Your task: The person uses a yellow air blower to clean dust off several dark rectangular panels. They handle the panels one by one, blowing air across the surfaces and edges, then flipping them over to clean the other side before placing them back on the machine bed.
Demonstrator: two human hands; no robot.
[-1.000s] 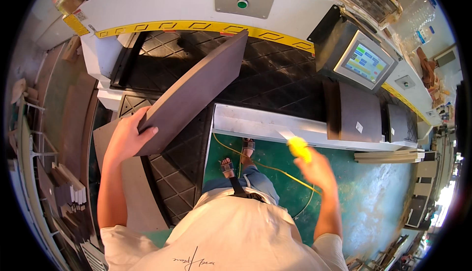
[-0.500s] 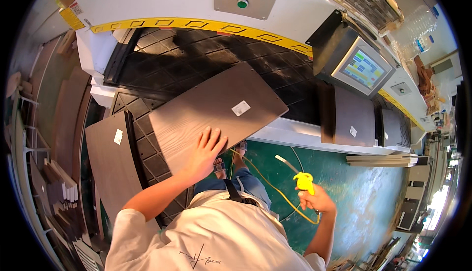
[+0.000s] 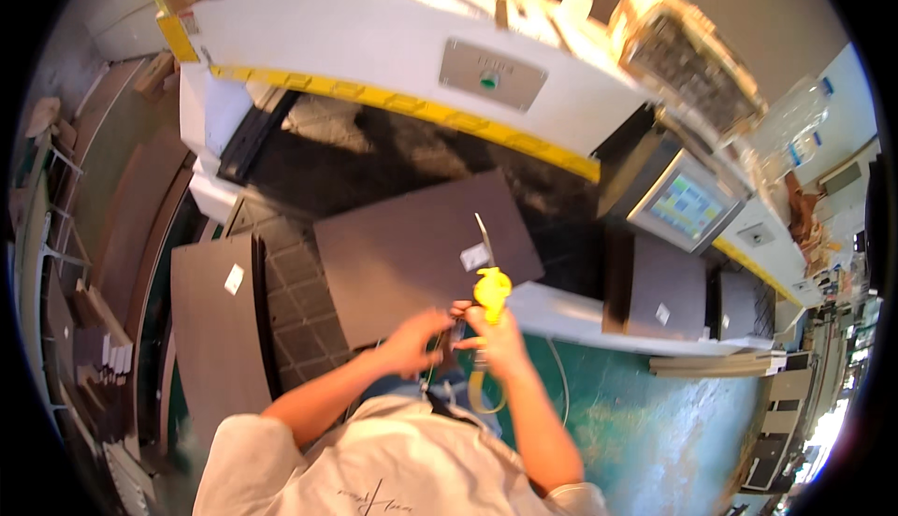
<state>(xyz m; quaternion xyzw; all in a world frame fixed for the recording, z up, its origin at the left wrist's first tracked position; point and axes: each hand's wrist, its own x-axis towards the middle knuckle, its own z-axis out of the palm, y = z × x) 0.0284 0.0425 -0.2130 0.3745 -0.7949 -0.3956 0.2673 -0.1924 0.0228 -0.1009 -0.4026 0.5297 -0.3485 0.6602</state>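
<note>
My right hand [image 3: 500, 340] grips a yellow air blow gun [image 3: 492, 293] with a thin metal nozzle, which points up and away over the dark brown panel [image 3: 412, 249]. A yellow hose [image 3: 479, 390] hangs below that hand. Just left of it is my left hand [image 3: 414, 342], somewhat blurred, its fingers apart and nothing seen in them. It is off the panel's surface, by the near edge. The panel lies flat and angled on the black machine bed, with a white label [image 3: 475, 257] partly behind the nozzle.
A white machine beam [image 3: 337, 34] with a yellow strip [image 3: 402, 109] spans the far side, carrying a green button [image 3: 489, 79]. A screen [image 3: 686, 203] juts out at right. Another brown panel [image 3: 215, 315] lies at left; more panels [image 3: 669, 287] stand at right. Boards [image 3: 716, 364] are stacked beyond.
My left hand has lifted off the panel and moved right, towards my body. My right hand has brought the air blow gun left and up to the panel. The view has shifted.
</note>
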